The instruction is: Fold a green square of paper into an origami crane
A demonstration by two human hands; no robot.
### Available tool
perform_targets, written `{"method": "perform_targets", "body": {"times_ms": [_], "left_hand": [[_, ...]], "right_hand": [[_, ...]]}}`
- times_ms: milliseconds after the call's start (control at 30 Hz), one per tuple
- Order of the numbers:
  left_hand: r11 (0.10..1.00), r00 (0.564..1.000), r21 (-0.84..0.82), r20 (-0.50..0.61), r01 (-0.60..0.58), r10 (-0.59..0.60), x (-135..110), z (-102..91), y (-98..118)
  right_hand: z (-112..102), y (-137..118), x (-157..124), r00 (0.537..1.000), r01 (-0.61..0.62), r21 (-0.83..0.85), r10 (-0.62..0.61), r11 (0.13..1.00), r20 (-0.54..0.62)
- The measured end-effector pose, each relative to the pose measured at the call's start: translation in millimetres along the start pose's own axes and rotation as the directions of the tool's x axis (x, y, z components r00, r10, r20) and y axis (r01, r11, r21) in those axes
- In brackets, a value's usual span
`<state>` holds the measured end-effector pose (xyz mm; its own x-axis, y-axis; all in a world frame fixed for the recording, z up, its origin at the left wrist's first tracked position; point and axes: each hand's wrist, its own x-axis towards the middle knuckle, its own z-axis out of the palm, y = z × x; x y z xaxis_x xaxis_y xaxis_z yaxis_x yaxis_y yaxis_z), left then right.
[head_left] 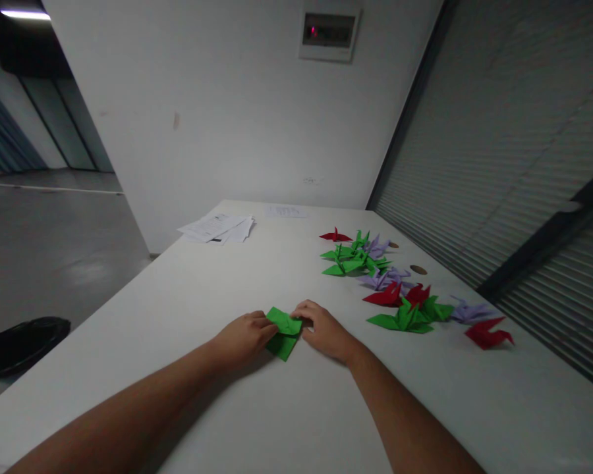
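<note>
A green sheet of origami paper (282,347), partly folded, lies on the white table (188,316) between my two hands. Its upper flap is lifted from the lower part, with a crease across the middle. My left hand (244,336) grips the paper's left edge, fingers curled over it. At the right corner, my right hand (323,331) pinches the paper between thumb and fingers. The fingertips of both hands are partly hidden by the paper and by each other's angle.
Folded paper cranes in green (409,317), red (489,334) and purple (470,311) lie along the table's right side. Printed sheets (212,228) rest at the far left. Two round holes, one nearer (418,270), sit by the blinds (474,164). A black-lined bin (22,345) stands left.
</note>
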<state>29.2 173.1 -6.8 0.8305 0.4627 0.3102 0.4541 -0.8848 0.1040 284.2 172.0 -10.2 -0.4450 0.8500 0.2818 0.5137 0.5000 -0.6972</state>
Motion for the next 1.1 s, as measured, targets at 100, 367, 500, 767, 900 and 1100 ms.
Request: {"method": "perform_targets", "body": {"times_ms": [100, 367, 500, 767, 900, 1100], "left_hand": [[0.999, 0.999, -0.040, 0.001, 0.034, -0.034, -0.8, 1.7, -2.0], [0.989, 0.999, -0.144, -0.010, 0.037, -0.038, -3.4, -8.3, 2.5], [0.964, 0.998, -0.263, -0.028, 0.047, -0.057, -6.1, -16.7, 3.1], [0.913, 0.969, -0.384, -0.137, 0.141, -0.207, -0.5, -11.6, 9.6], [0.809, 0.909, -0.508, -0.110, 0.296, -0.402, 1.0, -4.5, 8.3], [0.579, 0.795, -0.744, -0.107, 0.334, -0.597, 1.4, 3.6, 0.3]], "right_hand": [[-0.4, 0.3, -1.1, 0.998, 0.061, 0.009, -0.061, 0.998, 0.006], [0.1, -1.1, 0.8, 0.992, 0.105, 0.092, -0.097, 0.990, -0.083], [-0.7, -7.7, 2.3, 0.976, 0.139, 0.030, -0.131, 0.990, -0.172], [-1.4, -27.8, 3.9, 0.912, 0.246, 0.003, -0.230, 0.969, -0.340], [2.0, -32.4, 2.7, 0.925, 0.148, 0.098, -0.103, 0.984, -0.365], [12.9, -24.1, 6.0, 0.967, -0.123, 0.384, 0.198, 0.915, -0.163]]}}
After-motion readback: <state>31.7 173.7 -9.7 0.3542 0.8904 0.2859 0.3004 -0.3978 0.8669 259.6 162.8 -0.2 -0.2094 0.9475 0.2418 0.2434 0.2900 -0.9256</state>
